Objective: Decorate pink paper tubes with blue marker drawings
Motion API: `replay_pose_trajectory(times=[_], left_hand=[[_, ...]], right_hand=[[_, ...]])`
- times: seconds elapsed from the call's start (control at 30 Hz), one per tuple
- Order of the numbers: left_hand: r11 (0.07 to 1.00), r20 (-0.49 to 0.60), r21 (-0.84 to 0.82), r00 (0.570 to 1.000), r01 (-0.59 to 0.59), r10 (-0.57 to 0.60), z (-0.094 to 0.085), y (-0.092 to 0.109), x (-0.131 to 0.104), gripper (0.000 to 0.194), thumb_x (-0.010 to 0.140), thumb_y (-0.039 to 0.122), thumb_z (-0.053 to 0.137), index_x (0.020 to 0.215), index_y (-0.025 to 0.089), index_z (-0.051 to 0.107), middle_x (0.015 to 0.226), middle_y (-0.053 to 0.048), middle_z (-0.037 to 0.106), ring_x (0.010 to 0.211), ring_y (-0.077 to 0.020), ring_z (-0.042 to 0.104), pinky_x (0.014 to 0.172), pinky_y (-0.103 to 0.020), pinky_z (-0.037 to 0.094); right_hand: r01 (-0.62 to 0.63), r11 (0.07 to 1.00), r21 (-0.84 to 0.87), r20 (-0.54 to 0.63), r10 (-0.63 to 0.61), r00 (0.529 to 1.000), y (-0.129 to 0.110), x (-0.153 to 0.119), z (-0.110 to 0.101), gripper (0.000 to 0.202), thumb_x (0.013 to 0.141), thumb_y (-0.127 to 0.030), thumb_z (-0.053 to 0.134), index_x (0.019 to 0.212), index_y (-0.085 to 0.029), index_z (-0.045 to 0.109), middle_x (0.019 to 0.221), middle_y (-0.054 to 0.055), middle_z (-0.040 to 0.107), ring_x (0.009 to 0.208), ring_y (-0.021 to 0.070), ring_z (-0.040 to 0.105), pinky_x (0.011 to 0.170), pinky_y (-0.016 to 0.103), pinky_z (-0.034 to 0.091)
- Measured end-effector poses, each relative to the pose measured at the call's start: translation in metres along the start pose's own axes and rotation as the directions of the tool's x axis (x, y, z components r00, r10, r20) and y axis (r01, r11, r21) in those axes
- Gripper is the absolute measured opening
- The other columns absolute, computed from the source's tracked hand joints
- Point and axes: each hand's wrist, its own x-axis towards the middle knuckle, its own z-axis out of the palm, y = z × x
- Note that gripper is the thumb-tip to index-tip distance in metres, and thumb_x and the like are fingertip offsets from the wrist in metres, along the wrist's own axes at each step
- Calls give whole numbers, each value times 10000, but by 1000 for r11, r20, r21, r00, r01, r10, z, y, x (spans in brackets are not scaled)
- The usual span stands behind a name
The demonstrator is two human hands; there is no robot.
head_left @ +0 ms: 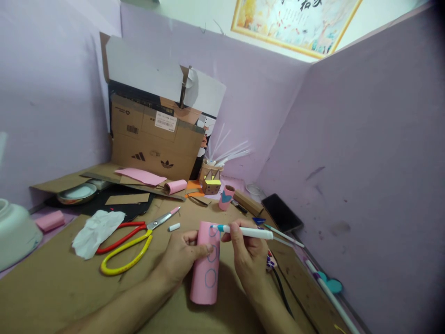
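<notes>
My left hand (183,257) grips a pink paper-covered tube (202,291) from its left side, thumb across the front. Three blue circle outlines run in a column along the tube. In my right hand (251,257) is a white marker (252,232) with a blue tip, which meets the tube at the top circle. A small white cap (174,227) lies on the cardboard left of the tube. Scissors (137,239) with one red and one yellow handle rest farther left, beside a crumpled white tissue (98,233).
A large cardboard box (156,144) stands at the back. Before it are a pink roll (175,186), a small pink tube with a blue heart (226,198) and a small cardboard box (211,184). A black phone (282,212) lies against the right wall; a white jar (17,234) stands left.
</notes>
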Motion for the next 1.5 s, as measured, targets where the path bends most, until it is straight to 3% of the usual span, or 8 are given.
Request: replay_pose_trajectory(times=[0.2, 0.73, 1.03, 1.3, 1.5], left_hand=[[1000, -8, 9, 1000, -1, 1, -2, -3, 1, 218, 519, 202, 739, 706, 97, 702, 626, -33, 656, 581, -136, 528, 575, -250, 411], [1000, 3, -9, 1000, 6, -6, -3, -3, 2, 229, 517, 210, 758, 717, 103, 724, 636, -41, 667, 584, -146, 542, 582, -257, 419], [1000, -10, -4, 1000, 19, -19, 0, 5, 0, 237, 490, 223, 762, 681, 93, 708, 619, -40, 655, 572, -134, 517, 568, -248, 393], [999, -10, -23, 999, 35, -35, 0, 4, -2, 217, 497, 195, 754, 687, 102, 707, 629, -47, 669, 578, -155, 551, 587, -276, 433], [999, 25, -28, 999, 23, -23, -2, -1, 0, 222, 540, 196, 739, 740, 105, 710, 640, -49, 674, 582, -165, 575, 599, -294, 455]], right_hand=[[47, 997, -53, 13, -47, 999, -8, 1, 0, 270, 879, -314, 505, 655, -188, 588, 593, -4, 618, 582, 150, 586, 581, 262, 433], [-6, 999, -53, 68, 10, 998, -4, -1, -1, 280, 872, -338, 503, 638, -192, 552, 572, -8, 577, 571, 153, 553, 595, 275, 420], [-45, 997, -62, 33, 47, 998, -5, 0, -1, 339, 857, -340, 522, 553, -190, 527, 503, -18, 555, 515, 143, 551, 557, 260, 412], [-31, 995, -90, -65, 26, 998, -6, 4, -2, 299, 844, -353, 533, 607, -176, 580, 426, -24, 553, 416, 137, 532, 457, 239, 394], [-40, 992, -120, -80, 30, 996, -7, 7, -4, 326, 864, -338, 507, 581, -181, 552, 477, -23, 539, 459, 132, 527, 487, 242, 398]])
